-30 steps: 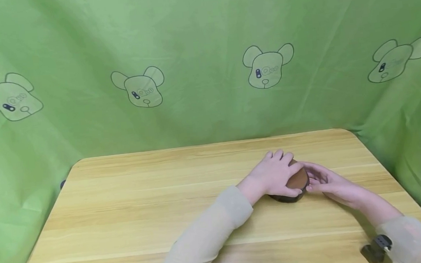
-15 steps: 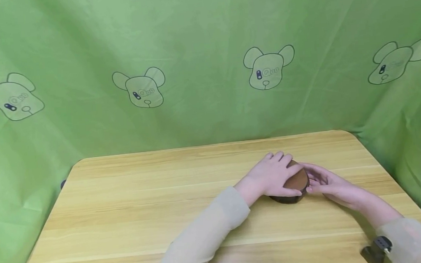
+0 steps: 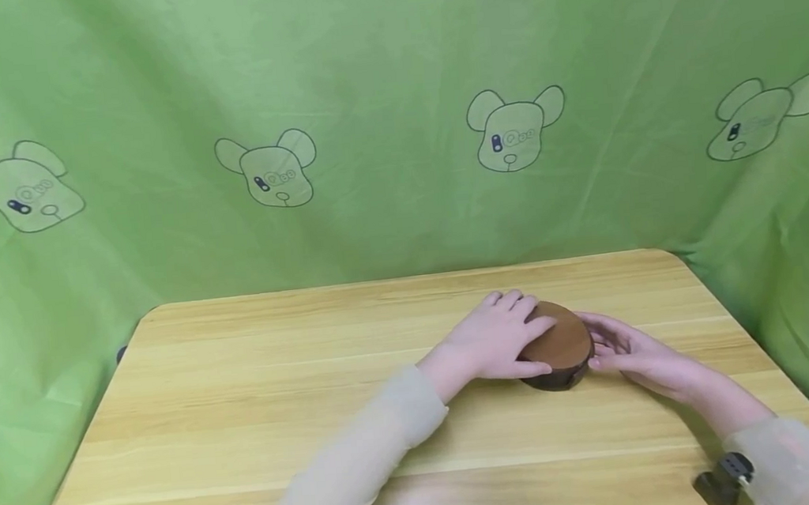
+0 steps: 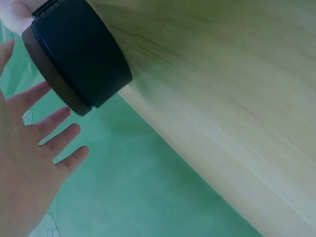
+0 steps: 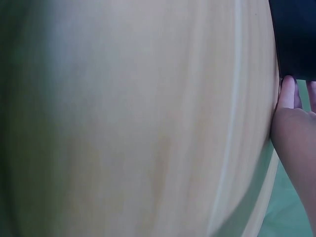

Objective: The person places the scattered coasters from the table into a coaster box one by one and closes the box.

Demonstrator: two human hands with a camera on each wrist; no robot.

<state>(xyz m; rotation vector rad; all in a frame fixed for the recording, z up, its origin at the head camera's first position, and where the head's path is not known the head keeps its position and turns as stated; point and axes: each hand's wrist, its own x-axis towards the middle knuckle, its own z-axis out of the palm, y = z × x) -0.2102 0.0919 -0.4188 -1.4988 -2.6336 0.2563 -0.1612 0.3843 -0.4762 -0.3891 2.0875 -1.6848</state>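
We seem to be in a staged recording set rather than a lived-in room: behind the light wooden table (image 3: 260,406) hangs a green cloth backdrop (image 3: 375,64) printed with cartoon bear heads (image 3: 514,127).

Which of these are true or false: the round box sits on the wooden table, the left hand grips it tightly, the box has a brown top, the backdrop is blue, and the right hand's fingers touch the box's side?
1. The round box sits on the wooden table. True.
2. The left hand grips it tightly. False: in the left wrist view its fingers are spread and straight, and in the head view they rest along the box's left edge.
3. The box has a brown top. True, with a dark side wall.
4. The backdrop is blue. False: it is green cloth printed with cartoon animal heads.
5. The right hand touches the box's side with its fingers. True: the right wrist view shows fingertips against the dark wall.
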